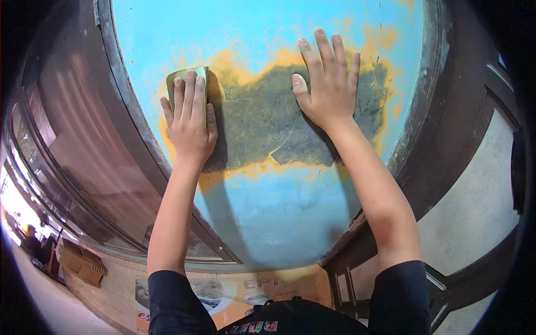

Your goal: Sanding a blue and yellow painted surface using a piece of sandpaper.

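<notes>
A blue-painted panel fills the middle, with a rough grey patch ringed by worn orange-yellow. My left hand presses a folded greenish sheet, apparently sandpaper, against the panel at the patch's left edge. Its fingers lie over the sheet, and the thumb rests along the sheet's right side. On the patch's upper right my right hand lies palm down with fingers spread, holding nothing. A small torn flap or crack shows low in the patch, between the hands.
Dark frames border the panel on both sides. Glass panes stand at the left, and brown framing with pale panels at the right. A printed banner lies below. At the lower left are a brown slatted object and a person farther off.
</notes>
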The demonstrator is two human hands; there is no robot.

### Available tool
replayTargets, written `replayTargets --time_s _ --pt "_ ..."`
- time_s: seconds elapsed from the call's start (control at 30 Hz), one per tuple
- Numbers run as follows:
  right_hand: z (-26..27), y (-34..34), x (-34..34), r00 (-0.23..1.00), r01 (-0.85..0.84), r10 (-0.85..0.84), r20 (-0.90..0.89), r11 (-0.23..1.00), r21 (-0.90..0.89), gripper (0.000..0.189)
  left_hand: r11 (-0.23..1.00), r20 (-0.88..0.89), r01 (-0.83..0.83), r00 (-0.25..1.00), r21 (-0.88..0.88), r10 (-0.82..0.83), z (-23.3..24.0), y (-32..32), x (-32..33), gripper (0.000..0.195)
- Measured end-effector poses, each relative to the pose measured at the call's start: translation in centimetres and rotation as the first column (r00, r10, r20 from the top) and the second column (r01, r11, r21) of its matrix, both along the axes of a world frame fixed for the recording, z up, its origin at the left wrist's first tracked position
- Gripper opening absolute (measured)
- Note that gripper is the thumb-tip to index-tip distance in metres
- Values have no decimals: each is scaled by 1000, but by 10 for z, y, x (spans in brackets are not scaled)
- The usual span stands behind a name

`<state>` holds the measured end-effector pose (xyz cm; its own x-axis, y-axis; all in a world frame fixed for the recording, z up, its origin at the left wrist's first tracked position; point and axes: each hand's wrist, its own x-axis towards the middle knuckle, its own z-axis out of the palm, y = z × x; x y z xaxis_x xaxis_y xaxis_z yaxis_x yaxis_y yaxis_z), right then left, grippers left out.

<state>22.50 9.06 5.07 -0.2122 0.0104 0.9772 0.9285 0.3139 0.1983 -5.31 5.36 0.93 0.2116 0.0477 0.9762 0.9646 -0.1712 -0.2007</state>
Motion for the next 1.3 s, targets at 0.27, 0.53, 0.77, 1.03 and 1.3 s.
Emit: replayTargets --time_s 0.27,0.53,0.77,1.03,1.3 --pt "-4 1 -15 1000 11 -11 -10 1000 23 59 999 57 -20 998 43 18 46 -3 -42 64" --pt "-3 -4 -14 1000 20 -20 -3 1000 17 60 1000 48 -15 999 6 15 17 0 -44 58" --pt "-2 -5 -17 1000 -2 2 -1 1000 31 58 987 19 13 1000 162 -17 71 7 1 64" --pt "-12 4 2 998 67 -67 3 997 -29 60 993 -208 -16 978 -116 -9 31 6 54 72" --pt "-17 21 10 1000 1 -2 21 1000 18 58 984 -70 -11 997 175 24 71 36 19 68"
